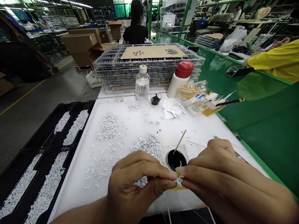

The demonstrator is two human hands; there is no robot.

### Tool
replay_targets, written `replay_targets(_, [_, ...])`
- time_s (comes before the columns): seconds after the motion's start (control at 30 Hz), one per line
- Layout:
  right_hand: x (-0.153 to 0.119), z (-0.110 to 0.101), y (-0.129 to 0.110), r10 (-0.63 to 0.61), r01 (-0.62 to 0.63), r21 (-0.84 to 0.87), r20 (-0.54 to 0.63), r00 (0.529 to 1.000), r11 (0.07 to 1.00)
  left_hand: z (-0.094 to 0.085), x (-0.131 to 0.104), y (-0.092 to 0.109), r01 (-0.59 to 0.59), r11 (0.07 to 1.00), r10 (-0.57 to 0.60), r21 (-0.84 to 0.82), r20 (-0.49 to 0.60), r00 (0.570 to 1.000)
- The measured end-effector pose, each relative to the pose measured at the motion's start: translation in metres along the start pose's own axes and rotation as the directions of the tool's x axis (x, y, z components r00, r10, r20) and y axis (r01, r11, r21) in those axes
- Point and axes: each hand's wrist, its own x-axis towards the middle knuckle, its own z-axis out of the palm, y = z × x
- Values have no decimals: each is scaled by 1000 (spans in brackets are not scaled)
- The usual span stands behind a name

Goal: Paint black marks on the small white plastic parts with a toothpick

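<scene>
My left hand [142,177] pinches a small whitish piece [178,181] between thumb and fingertips at the lower middle. From the other side, my right hand [210,171] meets it at the same piece, its fingertips closed on a thin yellowish thing [180,175] too small to make out. Just beyond the fingertips sits a round pot of black liquid [176,160] with a wooden stick [180,140] standing tilted in it. A heap of small white pieces [147,143] lies behind my left hand, partly hidden by it.
Behind stand a clear bottle [142,84], a small black-filled cup [155,99], a red-capped flask [181,77] and a box of sticks and tools [198,99]. Stacked trays [116,68] rise farther back. Black trays [46,174] lie left. A yellow-sleeved person [277,59] is right, another person [136,28] ahead.
</scene>
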Motion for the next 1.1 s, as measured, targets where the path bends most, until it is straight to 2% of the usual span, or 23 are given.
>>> replay_targets(0.13, [4, 2, -1, 17, -17, -1, -18, 1000, 1000, -3, -1, 0, -39, 998, 38, 47, 28, 999])
replay_targets(0.27, [-1, 6, -3, 36, -42, -94, -66, 997, 995, -12, -1, 1, -206, 953, 186, 224, 106, 977])
replay_targets(0.33, [-7, 7, -4, 38, -47, -146, -67, 997, 988, -18, 0, 3, -258, 914, 220, 315, 149, 964])
replay_targets(0.5, [-15, 8, -2, 32, -43, -167, -69, 997, 985, -23, 2, 6, -264, 891, 191, 370, 223, 956])
replay_targets(0.67, [0, 4, -2, 42, -45, -123, -32, 999, 991, -21, 0, 6, -251, 894, 193, 371, 186, 963])
replay_targets(0.8, [8, 4, -2, 10, -10, -34, 5, 1000, 999, -23, -1, 8, -281, 881, 210, 381, 217, 953])
replay_targets(1.0, [-10, 10, -1, 43, -50, -151, -51, 998, 987, -24, 2, 7, -297, 870, 221, 394, 227, 948])
replay_targets(1.1, [-19, 13, -1, 40, -48, -156, -56, 998, 987, -23, 2, 6, -288, 876, 215, 387, 222, 951])
